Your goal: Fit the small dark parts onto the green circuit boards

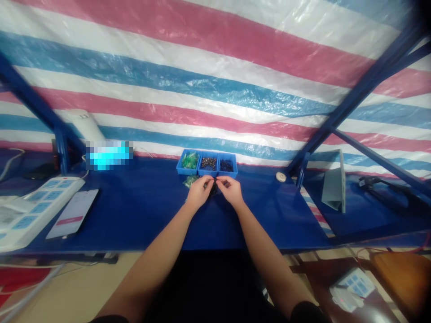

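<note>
My left hand (pixel 200 192) and my right hand (pixel 230 190) meet over the blue table, fingertips pinched close together. Between them is something small and dark, too small to name. Just beyond my fingers stand three joined blue bins (pixel 187 171). Green pieces (pixel 190 160) fill the left one, brownish metallic bead-like bits (pixel 208 163) the middle one, and dark small parts (pixel 226 166) the right one. Beside my left hand lies a clear greenish packet or pile (pixel 190 181), partly hidden by the hand. Dark material shows under my fingertips.
On the left are a white power strip (pixel 40 208) and a phone (pixel 72 214). A round whitish disc (pixel 280 177) lies to the right, near the blue frame post (pixel 303 170). A grey stand (pixel 334 184) and black cable (pixel 373 183) are farther right. Striped sheeting (pixel 202 89) hangs behind.
</note>
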Available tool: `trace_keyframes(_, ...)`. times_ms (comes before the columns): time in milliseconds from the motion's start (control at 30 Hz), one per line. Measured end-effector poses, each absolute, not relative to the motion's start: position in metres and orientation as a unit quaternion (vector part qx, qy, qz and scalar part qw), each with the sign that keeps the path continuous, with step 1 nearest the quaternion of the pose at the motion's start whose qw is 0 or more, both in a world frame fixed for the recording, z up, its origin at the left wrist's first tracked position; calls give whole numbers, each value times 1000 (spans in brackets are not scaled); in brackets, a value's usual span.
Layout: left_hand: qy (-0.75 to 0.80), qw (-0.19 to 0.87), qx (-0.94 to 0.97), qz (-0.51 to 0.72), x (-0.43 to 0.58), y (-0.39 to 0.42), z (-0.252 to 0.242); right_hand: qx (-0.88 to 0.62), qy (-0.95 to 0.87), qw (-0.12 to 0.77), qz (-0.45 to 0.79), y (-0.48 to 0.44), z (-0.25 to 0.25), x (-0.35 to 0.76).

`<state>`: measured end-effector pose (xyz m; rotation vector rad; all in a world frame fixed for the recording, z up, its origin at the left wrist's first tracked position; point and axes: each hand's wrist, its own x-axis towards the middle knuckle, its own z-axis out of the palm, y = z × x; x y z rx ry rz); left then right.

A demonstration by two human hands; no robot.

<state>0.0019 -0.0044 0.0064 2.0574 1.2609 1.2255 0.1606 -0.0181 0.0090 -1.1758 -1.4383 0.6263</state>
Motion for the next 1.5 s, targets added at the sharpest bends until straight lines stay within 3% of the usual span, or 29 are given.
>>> trace_keyframes(1100,425,227,753,448,3,-5,5,-498,-607,557,271,-18,8,161)
trace_keyframes(1500,363,171,791,462,2,0,-3,-477,-602,554,321,-17,9,161)
